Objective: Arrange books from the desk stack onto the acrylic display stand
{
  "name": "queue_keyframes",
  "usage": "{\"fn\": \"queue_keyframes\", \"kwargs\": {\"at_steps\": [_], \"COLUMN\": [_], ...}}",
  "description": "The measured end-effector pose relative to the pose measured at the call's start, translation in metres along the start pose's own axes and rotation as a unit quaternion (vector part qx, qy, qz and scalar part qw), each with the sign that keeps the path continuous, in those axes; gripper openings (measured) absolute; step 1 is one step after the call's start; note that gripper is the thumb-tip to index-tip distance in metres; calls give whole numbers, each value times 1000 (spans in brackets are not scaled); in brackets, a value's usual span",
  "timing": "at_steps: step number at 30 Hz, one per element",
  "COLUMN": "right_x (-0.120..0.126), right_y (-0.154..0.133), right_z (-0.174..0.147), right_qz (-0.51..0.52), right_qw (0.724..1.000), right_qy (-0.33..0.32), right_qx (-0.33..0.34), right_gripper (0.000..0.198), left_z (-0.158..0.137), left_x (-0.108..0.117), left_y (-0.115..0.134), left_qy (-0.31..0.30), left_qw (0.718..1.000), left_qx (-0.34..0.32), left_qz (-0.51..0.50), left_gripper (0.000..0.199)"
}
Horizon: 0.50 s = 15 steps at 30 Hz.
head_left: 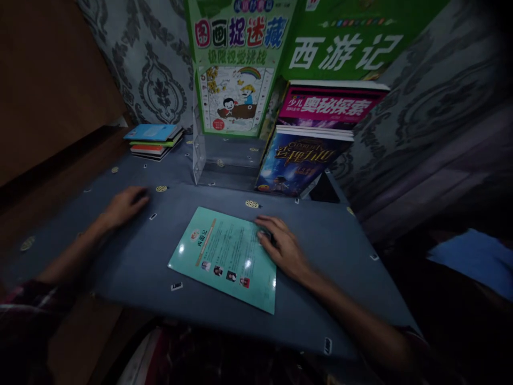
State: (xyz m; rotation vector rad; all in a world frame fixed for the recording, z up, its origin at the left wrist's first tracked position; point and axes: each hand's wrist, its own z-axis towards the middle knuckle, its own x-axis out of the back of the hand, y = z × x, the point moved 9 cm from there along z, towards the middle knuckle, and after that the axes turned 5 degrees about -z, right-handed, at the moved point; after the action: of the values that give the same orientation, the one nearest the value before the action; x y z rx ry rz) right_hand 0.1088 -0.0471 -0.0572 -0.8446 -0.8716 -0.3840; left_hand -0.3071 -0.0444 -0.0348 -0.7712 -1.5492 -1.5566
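Note:
A thin teal-green book [224, 262] lies flat on the table, its printed page of Chinese text and several small portrait photos facing up. At its upper right corner rests my right hand [282, 248], thumb over the edge of the cover and fingers stretched out, apart from the thumb. I cannot see anything lifted by it. To the left of the book, my left hand [126, 206] lies on the tablecloth with nothing in it; its thumb is apart from the loosely bent fingers.
Behind the book stands a clear acrylic rack [230, 174]. A green picture-puzzle book [236, 101], a large green book [348, 51], a pink book [324, 107] and a dark blue book [300, 163] stand in or by it. Several thin books [154, 140] are stacked at the back left.

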Motion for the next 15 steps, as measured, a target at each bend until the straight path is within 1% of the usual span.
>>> {"fn": "queue_keyframes", "kwargs": {"at_steps": [2,3,5,6,8,11,13,15], "right_x": [2,3,5,6,7,9,11,15], "right_y": [-7,-11,-22,-26,-33,-37,-37,-35], "right_z": [-12,-20,-37,-46,-60,-71,-72,-69], "right_qz": [-41,-67,-117,-134,-150,-125,-72,1], "right_qw": [999,998,993,991,988,990,994,995], "right_qy": [4,6,12,13,8,-13,-25,-16], "right_qx": [-8,-11,-13,-17,-32,-61,-77,-94], "right_gripper": [40,44,49,49,49,49,49,45], "left_z": [-16,-27,-45,-51,-57,-58,-56,-53], "left_x": [-41,-59,-84,-91,-99,-102,-102,-100], "left_y": [59,81,110,118,127,128,127,125], "left_qy": [-94,-134,-188,-197,-196,-175,-154,-127], "left_qw": [991,983,972,970,970,974,977,980], "left_qx": [-99,-126,-142,-144,-142,-144,-150,-153], "left_qz": [-9,-11,-8,-5,3,4,-2,-15], "left_gripper": [75,74,71,70,69,68,67,64]}}
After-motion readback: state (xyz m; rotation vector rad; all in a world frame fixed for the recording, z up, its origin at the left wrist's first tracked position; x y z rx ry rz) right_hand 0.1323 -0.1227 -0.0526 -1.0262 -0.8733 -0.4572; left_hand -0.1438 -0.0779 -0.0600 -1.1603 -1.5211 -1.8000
